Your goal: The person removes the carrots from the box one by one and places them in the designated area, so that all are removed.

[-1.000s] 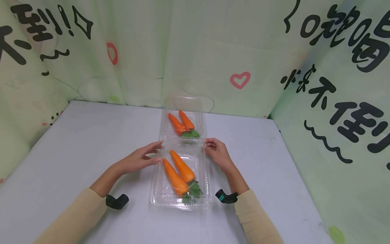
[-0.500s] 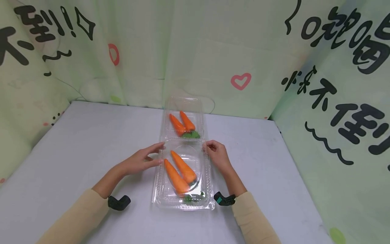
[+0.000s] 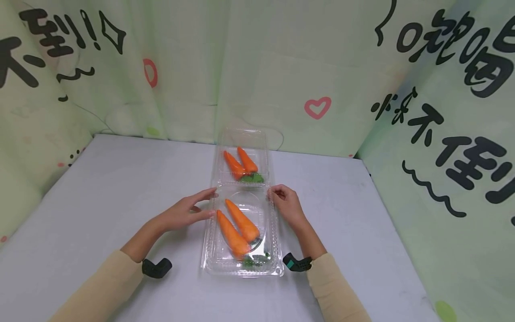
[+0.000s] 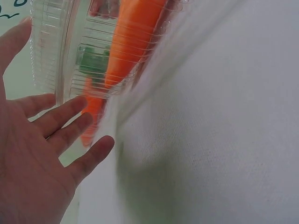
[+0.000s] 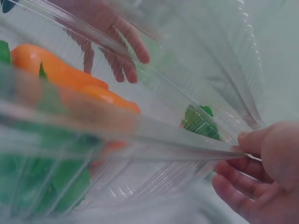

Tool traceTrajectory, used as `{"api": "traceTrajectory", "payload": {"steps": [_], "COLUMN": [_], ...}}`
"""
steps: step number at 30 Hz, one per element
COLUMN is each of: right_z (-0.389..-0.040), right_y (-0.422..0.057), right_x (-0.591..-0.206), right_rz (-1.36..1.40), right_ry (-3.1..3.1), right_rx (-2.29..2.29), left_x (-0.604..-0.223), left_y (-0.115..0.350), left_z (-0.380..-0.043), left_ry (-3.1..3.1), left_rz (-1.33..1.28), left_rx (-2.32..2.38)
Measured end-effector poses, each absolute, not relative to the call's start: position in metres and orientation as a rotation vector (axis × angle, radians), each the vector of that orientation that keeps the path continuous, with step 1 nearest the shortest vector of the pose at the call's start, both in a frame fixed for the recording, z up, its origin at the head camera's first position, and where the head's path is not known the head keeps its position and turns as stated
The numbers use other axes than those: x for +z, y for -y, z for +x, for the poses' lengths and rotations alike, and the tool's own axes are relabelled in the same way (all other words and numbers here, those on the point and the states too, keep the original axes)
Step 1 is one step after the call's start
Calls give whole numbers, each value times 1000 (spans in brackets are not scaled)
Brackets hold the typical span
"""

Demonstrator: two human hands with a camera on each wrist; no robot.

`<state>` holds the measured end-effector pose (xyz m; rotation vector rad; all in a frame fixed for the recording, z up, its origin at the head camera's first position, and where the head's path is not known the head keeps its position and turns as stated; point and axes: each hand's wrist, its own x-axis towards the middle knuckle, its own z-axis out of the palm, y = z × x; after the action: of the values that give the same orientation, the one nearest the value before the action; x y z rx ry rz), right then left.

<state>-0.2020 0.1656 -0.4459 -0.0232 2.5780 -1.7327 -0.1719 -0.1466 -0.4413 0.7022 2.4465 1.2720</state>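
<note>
A clear plastic clamshell box (image 3: 207, 257) lies in the middle of the table in the head view. Two carrots (image 3: 241, 221) with green leaves show through it, and plastic with a round embossing covers their leafy ends. My left hand (image 3: 187, 211) is at the box's left side, its fingers spread and fairly straight, the tips at the rim. My right hand (image 3: 286, 201) pinches the plastic edge at the far right corner between thumb and forefinger. The right wrist view shows this pinch closely, with plastic sheets (image 5: 210, 150) meeting at the fingers.
Directly behind, more clear plastic (image 3: 241, 135) and two further carrots (image 3: 247, 160) with leaves (image 3: 252, 177) stand near the back curtain (image 3: 261, 67). Whether these sit in a separate box is hard to tell. The white table (image 3: 132, 174) is bordered by printed curtains.
Over the first half second, both hands shifted slightly with the box, and the plastic over the near leaves changed angle, blurring them. Since then almost nothing has moved.
</note>
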Motion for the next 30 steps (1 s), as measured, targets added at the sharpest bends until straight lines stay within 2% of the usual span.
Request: {"api": "traceTrajectory", "payload": {"steps": [12, 30], "right_z": [-195, -184], "right_y": [-172, -181], "right_x": [-444, -442], "right_rz": [10, -87], "right_ry": [-2553, -2518], "right_rx": [-1695, -1701], "left_x": [-443, -443], "left_y": [146, 144], "left_z": [-169, -169], "left_ry": [-2475, -2505], "left_rz": [701, 676], "left_rx": [1291, 1257]}}
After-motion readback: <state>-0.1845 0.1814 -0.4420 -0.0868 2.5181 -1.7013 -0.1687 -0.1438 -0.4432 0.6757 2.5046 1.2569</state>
